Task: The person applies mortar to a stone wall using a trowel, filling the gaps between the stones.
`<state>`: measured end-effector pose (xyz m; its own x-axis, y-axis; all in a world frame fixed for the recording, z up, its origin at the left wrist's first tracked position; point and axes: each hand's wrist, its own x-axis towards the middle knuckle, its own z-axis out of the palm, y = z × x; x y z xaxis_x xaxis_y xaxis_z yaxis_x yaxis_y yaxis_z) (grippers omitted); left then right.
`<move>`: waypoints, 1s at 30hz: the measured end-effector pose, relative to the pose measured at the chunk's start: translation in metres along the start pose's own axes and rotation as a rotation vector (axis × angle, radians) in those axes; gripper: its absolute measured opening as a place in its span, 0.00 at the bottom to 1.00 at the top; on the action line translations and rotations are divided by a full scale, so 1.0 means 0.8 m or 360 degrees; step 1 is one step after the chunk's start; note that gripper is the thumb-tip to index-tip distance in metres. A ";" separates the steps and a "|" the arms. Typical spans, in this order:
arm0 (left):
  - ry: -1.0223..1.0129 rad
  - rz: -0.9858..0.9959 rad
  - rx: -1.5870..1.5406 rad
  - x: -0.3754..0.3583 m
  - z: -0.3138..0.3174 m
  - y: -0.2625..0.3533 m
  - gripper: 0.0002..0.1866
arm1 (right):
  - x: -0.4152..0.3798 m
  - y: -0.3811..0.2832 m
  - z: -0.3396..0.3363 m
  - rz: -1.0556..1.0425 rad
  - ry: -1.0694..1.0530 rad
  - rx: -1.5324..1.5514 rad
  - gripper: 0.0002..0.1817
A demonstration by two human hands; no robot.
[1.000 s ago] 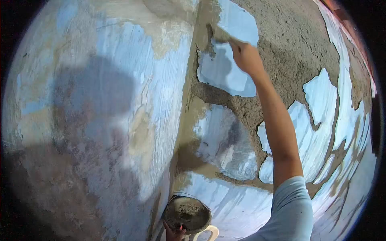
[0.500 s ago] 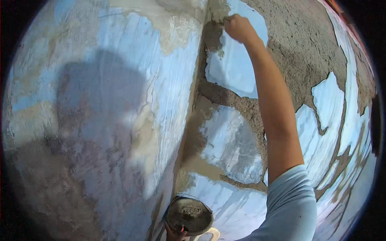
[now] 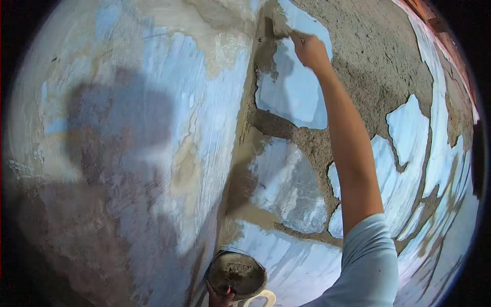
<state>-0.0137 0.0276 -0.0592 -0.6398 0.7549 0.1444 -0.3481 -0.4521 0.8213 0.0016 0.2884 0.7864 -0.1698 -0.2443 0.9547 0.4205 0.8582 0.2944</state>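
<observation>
High on the wall, my right hand [image 3: 310,50] is closed round the handle of what looks like a trowel [image 3: 279,26]. Its grey blade lies against the wall beside the inner corner and is hard to tell from the wet mortar [image 3: 265,56] around it. At the bottom, my left hand [image 3: 219,295] grips the near rim of a dark bucket [image 3: 214,273], its fingers partly out of sight. Grey mortar [image 3: 243,271] covers the inside of the bucket. Something small and red [image 3: 228,290] shows by the left fingers.
Two walls meet at a corner [image 3: 236,153] running top to bottom. The right wall has peeling light-blue paint [image 3: 291,92] and rough bare plaster [image 3: 368,46]. Shadows fall on the patchy left wall [image 3: 123,117]. A cream curved piece [image 3: 268,295] stands beside the bucket.
My right hand has shifted slightly right and down, and more of the tool shows left of it. The bucket is still in my left hand; the view has shifted a little.
</observation>
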 end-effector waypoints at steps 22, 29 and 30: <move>0.0153 -0.0444 0.0532 -0.013 0.055 0.126 0.67 | -0.092 -0.048 0.038 0.0061 -0.0237 -0.0061 0.17; 0.0128 -0.0363 0.0374 -0.010 0.039 0.096 0.65 | -0.135 -0.077 0.017 0.0147 -0.0265 -0.0002 0.15; 0.0096 -0.0379 0.0371 -0.008 0.031 0.091 0.66 | -0.140 -0.078 0.018 0.0165 -0.0263 -0.0032 0.15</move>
<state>-0.0177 0.0015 0.0138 -0.6010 0.7937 -0.0939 -0.3311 -0.1402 0.9331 -0.0182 0.2684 0.6601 -0.2682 -0.0763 0.9603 0.4607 0.8653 0.1974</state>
